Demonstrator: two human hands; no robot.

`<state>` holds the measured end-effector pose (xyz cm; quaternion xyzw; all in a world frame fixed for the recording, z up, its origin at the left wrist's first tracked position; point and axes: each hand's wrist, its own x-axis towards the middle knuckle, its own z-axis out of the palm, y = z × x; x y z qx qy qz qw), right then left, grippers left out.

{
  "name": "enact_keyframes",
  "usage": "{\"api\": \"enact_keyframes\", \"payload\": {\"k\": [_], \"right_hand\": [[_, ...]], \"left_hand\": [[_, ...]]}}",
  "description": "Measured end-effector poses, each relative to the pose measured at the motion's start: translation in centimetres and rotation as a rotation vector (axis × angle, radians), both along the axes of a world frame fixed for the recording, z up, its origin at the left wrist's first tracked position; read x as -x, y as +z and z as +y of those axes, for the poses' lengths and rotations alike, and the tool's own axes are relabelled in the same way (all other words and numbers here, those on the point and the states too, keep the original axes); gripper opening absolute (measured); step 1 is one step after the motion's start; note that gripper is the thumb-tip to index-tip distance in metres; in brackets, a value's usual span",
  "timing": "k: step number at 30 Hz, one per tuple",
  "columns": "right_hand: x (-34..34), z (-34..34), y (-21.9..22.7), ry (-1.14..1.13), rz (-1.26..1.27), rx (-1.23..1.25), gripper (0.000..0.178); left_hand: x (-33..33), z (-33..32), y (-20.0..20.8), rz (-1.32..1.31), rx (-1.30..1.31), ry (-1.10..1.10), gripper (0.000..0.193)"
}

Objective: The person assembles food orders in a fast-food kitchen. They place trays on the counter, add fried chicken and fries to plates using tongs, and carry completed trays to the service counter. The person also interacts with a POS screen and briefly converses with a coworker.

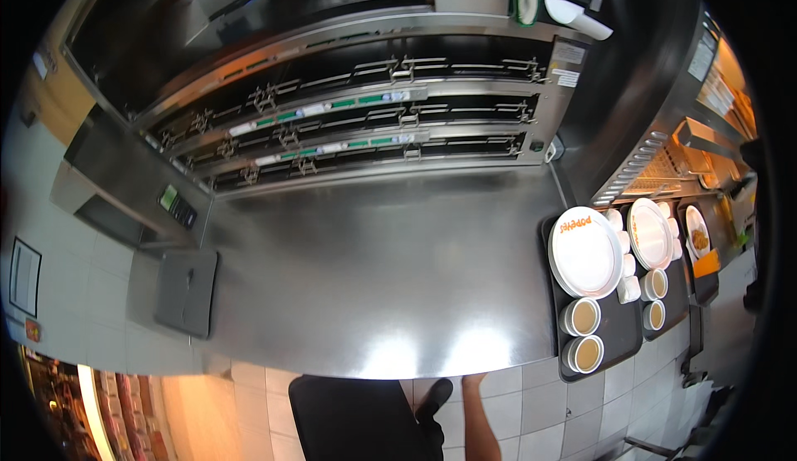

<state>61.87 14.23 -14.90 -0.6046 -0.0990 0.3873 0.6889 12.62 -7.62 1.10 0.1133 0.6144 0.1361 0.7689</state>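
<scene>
A black tray (353, 419) is held or propped upright-looking at the lower edge, in front of the steel counter (374, 270). Whatever supports it is out of sight, and my left hand does not show. My right forearm comes in from the lower edge, right of the tray. My right hand (472, 381) is at the counter's front edge, mostly hidden there, so its fingers cannot be made out. A dark shoe (438, 393) shows on the floor between tray and forearm.
On the counter's right, dark trays (628, 324) bear round white plates (585, 253), white wrapped pieces (628, 289) and cups of brown liquid (581, 317). Another dark tray (187, 295) lies left. Behind stands a steel slotted rack (365, 112); a warming cabinet (647, 145) rises at right.
</scene>
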Motion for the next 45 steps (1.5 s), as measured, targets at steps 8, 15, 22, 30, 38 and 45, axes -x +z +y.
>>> {"api": "enact_keyframes", "payload": {"k": [8,15,22,30,38,45], "right_hand": [[13.8,-3.7,3.2,-0.054,-0.005,0.197,0.072],[18.1,-0.4,3.0,0.356,-0.007,0.515,0.050],[10.8,-3.1,8.2,0.841,-0.179,0.317,0.067],[6.0,-30.8,14.4,-0.187,0.359,0.345,0.062],[2.6,-12.6,12.1,-0.477,0.146,0.272,0.065],[-6.4,0.1,6.1,-0.499,-0.230,0.551,0.061]], "left_hand": [[2.5,-10.5,2.3,0.173,0.208,0.118,0.069],[9.2,-8.4,4.4,0.100,0.131,0.100,0.086],[8.3,-4.1,6.7,-0.045,0.027,-0.024,0.083],[-6.4,6.5,-4.9,-0.138,-0.020,-0.140,0.084],[-31.3,22.2,-8.2,-0.264,-0.325,-0.182,0.060],[-32.1,21.1,-4.3,0.026,-0.552,-0.117,0.027]]}}
